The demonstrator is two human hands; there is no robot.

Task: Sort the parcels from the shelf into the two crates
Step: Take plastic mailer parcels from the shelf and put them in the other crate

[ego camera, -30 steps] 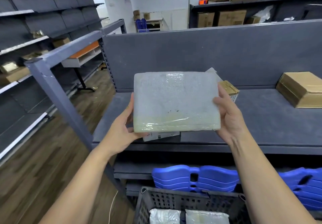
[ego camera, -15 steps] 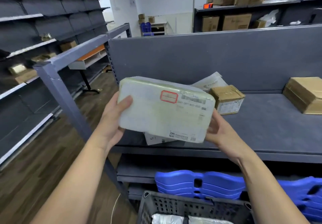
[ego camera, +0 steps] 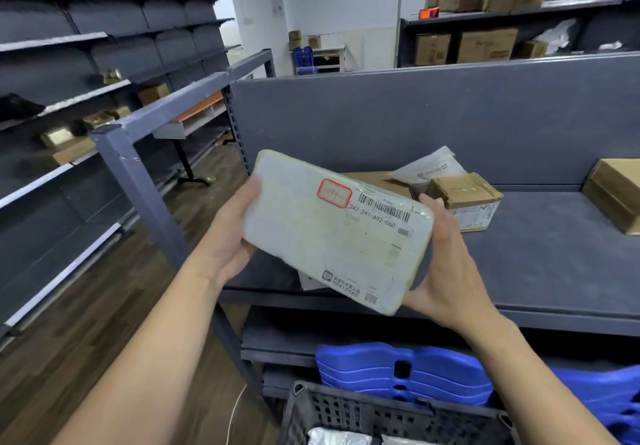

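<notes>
I hold a flat white plastic-wrapped parcel (ego camera: 332, 233) in front of the grey shelf (ego camera: 540, 271), label side facing me, tilted down to the right. My left hand (ego camera: 232, 236) grips its left edge and my right hand (ego camera: 440, 268) grips its right edge. The label shows a red-framed box and a barcode. On the shelf behind lie a small taped cardboard box (ego camera: 464, 198), a white poly mailer (ego camera: 429, 167), a flat brown parcel (ego camera: 377, 179) and a larger cardboard box (ego camera: 613, 191) at the right. A dark grey crate (ego camera: 381, 413) stands below, with white parcels (ego camera: 339, 437) in it.
Stacked blue plastic crates or lids (ego camera: 405, 372) sit under the shelf behind the grey crate. The shelf's corner post (ego camera: 138, 181) rises at left. An aisle with wood flooring (ego camera: 86, 306) and more grey shelving (ego camera: 69, 63) runs along the left.
The parcel was turned over from its blank side to its label side and lowered a little, tilting down to the right. Both hands kept hold of its edges.
</notes>
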